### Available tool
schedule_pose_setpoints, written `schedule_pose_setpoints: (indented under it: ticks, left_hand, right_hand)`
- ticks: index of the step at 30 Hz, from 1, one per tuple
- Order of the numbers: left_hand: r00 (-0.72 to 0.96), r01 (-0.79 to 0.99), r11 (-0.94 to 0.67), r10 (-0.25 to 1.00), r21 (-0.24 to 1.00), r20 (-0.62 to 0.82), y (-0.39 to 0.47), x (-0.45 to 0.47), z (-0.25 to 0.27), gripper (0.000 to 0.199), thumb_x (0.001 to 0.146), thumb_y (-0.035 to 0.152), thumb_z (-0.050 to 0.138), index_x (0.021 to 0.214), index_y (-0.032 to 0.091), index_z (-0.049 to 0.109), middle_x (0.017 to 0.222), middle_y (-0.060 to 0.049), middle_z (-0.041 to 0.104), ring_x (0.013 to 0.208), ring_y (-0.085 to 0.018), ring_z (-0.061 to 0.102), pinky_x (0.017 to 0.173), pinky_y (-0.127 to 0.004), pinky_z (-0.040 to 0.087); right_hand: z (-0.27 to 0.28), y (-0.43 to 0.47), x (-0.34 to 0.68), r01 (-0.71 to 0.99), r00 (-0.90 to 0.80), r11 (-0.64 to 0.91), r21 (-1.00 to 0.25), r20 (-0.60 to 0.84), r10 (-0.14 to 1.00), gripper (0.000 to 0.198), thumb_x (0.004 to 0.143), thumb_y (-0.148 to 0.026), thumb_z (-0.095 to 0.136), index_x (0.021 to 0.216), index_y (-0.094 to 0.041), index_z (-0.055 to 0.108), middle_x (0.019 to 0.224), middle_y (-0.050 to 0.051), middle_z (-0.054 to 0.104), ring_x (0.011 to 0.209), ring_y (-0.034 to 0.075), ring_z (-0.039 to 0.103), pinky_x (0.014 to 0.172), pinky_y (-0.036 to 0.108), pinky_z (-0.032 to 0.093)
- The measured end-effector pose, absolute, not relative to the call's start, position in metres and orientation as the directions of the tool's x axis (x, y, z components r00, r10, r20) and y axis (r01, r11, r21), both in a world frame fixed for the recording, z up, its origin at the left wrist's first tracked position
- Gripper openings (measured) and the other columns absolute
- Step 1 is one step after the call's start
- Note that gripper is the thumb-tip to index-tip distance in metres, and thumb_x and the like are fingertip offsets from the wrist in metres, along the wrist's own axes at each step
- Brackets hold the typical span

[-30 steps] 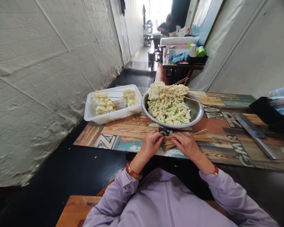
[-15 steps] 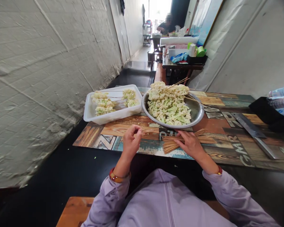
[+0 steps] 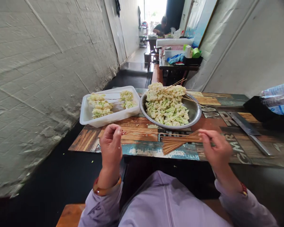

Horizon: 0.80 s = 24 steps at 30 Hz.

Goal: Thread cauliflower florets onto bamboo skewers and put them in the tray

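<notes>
A thin bamboo skewer [image 3: 144,131] stretches sideways between my two hands, just above the table. My left hand [image 3: 111,143] is closed in a pinch at its left end. The fingers of my right hand [image 3: 214,146] are pinched at the other end, beside a loose bundle of skewers [image 3: 175,144] on the table. Behind the bundle stands a metal bowl [image 3: 196,108] heaped with cauliflower florets [image 3: 168,110]. Several cauliflower skewers [image 3: 157,91] rest across the top of the heap. To the left, a white plastic tray [image 3: 101,121] holds more cauliflower skewers [image 3: 101,105].
A cleaver [image 3: 247,129] lies at the right of the patterned table [image 3: 137,148]. Beyond it sits a black container [image 3: 260,108] with plastic-wrapped items. Farther back is another table [image 3: 177,66] with boxes and a white roll. A person [image 3: 162,29] sits in the distance.
My right hand has left the bundle, moving right and closing on one end of a skewer. My left hand has shifted left and slightly lower. The view has turned a little.
</notes>
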<state>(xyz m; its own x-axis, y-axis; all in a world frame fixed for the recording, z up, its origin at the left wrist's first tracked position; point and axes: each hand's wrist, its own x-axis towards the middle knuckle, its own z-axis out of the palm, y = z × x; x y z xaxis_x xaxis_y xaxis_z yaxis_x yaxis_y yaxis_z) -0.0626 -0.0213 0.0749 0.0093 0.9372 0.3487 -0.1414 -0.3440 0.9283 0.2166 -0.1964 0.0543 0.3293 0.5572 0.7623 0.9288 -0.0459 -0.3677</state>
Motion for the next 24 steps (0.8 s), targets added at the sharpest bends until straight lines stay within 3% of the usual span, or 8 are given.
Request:
schedule_pose_setpoints:
  ticks: [2, 5, 7, 11, 14, 16, 20, 24]
  left_hand:
    - [0.096, -0.108, -0.368, 0.921, 0.924, 0.378, -0.031, -0.047, 0.074, 0.015, 0.086, 0.03, 0.059, 0.077, 0.018, 0.055, 0.071, 0.002, 0.051, 0.068, -0.01, 0.049, 0.068, -0.022, 0.042]
    - [0.259, -0.009, -0.432, 0.87, 0.902, 0.419, -0.049, -0.019, 0.077, 0.019, 0.089, 0.029, 0.055, 0.073, 0.018, 0.053, 0.068, 0.002, 0.05, 0.065, -0.01, 0.047, 0.063, -0.023, 0.04]
    - [0.325, 0.054, -0.506, 0.824, 0.861, 0.464, -0.059, -0.005, 0.081, 0.02, 0.09, 0.028, 0.053, 0.073, 0.019, 0.053, 0.069, 0.001, 0.052, 0.067, -0.011, 0.049, 0.064, -0.024, 0.041]
    - [0.418, 0.072, -0.597, 0.746, 0.799, 0.519, -0.065, 0.005, 0.08, 0.016, 0.091, 0.028, 0.053, 0.077, 0.019, 0.055, 0.075, -0.001, 0.057, 0.072, -0.013, 0.054, 0.07, -0.026, 0.044]
    - [0.507, 0.081, -0.565, 0.733, 0.821, 0.455, -0.06, 0.001, 0.063, 0.013, 0.091, 0.029, 0.054, 0.099, 0.02, 0.058, 0.085, -0.002, 0.062, 0.077, -0.014, 0.058, 0.073, -0.027, 0.047]
    - [0.574, 0.157, -0.573, 0.716, 0.804, 0.398, -0.058, -0.003, 0.048, 0.019, 0.09, 0.03, 0.055, 0.107, 0.02, 0.056, 0.088, -0.004, 0.062, 0.079, -0.015, 0.06, 0.075, -0.028, 0.049]
    - [0.767, 0.317, -0.728, 0.574, 0.608, 0.287, -0.061, -0.002, 0.023, 0.043, 0.077, 0.031, 0.072, 0.116, 0.022, 0.055, 0.105, -0.009, 0.061, 0.09, -0.021, 0.062, 0.078, -0.035, 0.052]
    - [0.816, 0.384, -0.8, 0.527, 0.461, 0.236, -0.06, 0.014, 0.009, 0.037, 0.082, 0.031, 0.067, 0.116, 0.02, 0.057, 0.103, -0.01, 0.061, 0.091, -0.024, 0.063, 0.079, -0.039, 0.053]
  right_hand:
    - [0.071, -0.197, 0.209, 0.917, 0.37, -0.052, -0.396, 0.793, 0.483, 0.017, 0.094, -0.022, 0.054, 0.105, -0.02, 0.067, 0.093, 0.007, 0.072, 0.084, 0.02, 0.068, 0.076, 0.036, 0.054]
    - [0.084, -0.188, 0.191, 0.934, 0.166, 0.149, -0.324, 0.765, 0.622, 0.024, 0.093, -0.022, 0.056, 0.116, -0.021, 0.063, 0.109, 0.01, 0.071, 0.103, 0.024, 0.065, 0.091, 0.042, 0.052]
    - [0.082, -0.179, 0.177, 0.926, 0.046, 0.22, -0.308, 0.667, 0.743, 0.029, 0.094, -0.024, 0.056, 0.122, -0.023, 0.061, 0.114, 0.01, 0.07, 0.107, 0.024, 0.065, 0.093, 0.042, 0.051]
    - [0.058, -0.169, 0.159, 0.791, 0.074, 0.287, -0.54, 0.55, 0.832, 0.03, 0.1, -0.021, 0.042, 0.123, -0.023, 0.06, 0.095, 0.006, 0.072, 0.085, 0.018, 0.07, 0.078, 0.032, 0.056]
    - [0.035, -0.17, 0.157, 0.627, 0.192, 0.234, -0.743, 0.438, 0.878, 0.025, 0.101, -0.024, 0.039, 0.115, -0.023, 0.06, 0.079, 0.001, 0.068, 0.058, 0.013, 0.064, 0.066, 0.028, 0.056]
    - [0.023, -0.172, 0.16, 0.526, 0.216, 0.181, -0.831, 0.337, 0.916, 0.023, 0.101, -0.025, 0.037, 0.11, -0.022, 0.058, 0.081, 0.0, 0.067, 0.052, 0.01, 0.062, 0.061, 0.026, 0.054]
    - [0.015, -0.17, 0.167, 0.509, 0.151, 0.148, -0.848, 0.258, 0.954, 0.02, 0.101, -0.023, 0.036, 0.106, -0.021, 0.055, 0.096, 0.004, 0.069, 0.069, 0.012, 0.068, 0.067, 0.026, 0.055]
    - [0.008, -0.164, 0.175, 0.627, 0.142, 0.146, -0.765, 0.296, 0.945, 0.018, 0.1, -0.021, 0.039, 0.107, -0.022, 0.055, 0.101, 0.006, 0.07, 0.09, 0.018, 0.069, 0.081, 0.032, 0.054]
